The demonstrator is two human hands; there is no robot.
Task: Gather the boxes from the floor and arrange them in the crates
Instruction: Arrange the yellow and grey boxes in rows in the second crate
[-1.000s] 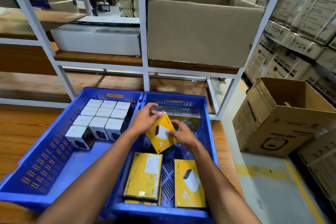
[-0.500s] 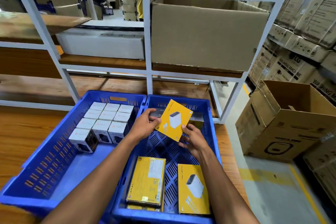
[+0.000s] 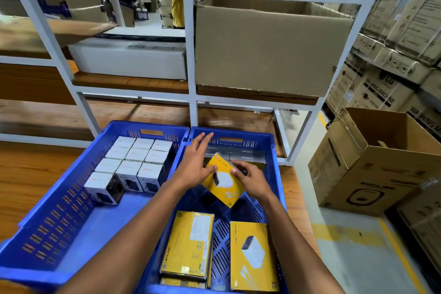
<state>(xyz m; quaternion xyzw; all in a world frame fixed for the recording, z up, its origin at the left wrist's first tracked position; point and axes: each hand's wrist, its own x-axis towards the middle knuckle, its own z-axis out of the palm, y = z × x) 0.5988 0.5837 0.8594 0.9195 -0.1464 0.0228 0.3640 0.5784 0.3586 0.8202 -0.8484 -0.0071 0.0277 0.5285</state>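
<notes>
- Left blue plastic crate [image 3: 71, 198], on the wooden surface [image 3: 28, 179], holds a neat block of small white boxes [image 3: 133, 162].
- Left hand [image 3: 195, 164] hovers open, fingers spread, thumb touching the tilted yellow cardboard box [image 3: 224, 181].
- Right hand [image 3: 250, 179] pinches that box's upper right edge over the right blue plastic crate [image 3: 274, 174].
- Step in hand, I judge: placing it; next, stand it against the far row.
- Two flat yellow boxes [image 3: 188, 246] lie nearer.

Two blue crates [image 3: 274, 150], ten white boxes [image 3: 137, 154], three visible yellow boxes [image 3: 188, 246].
</notes>
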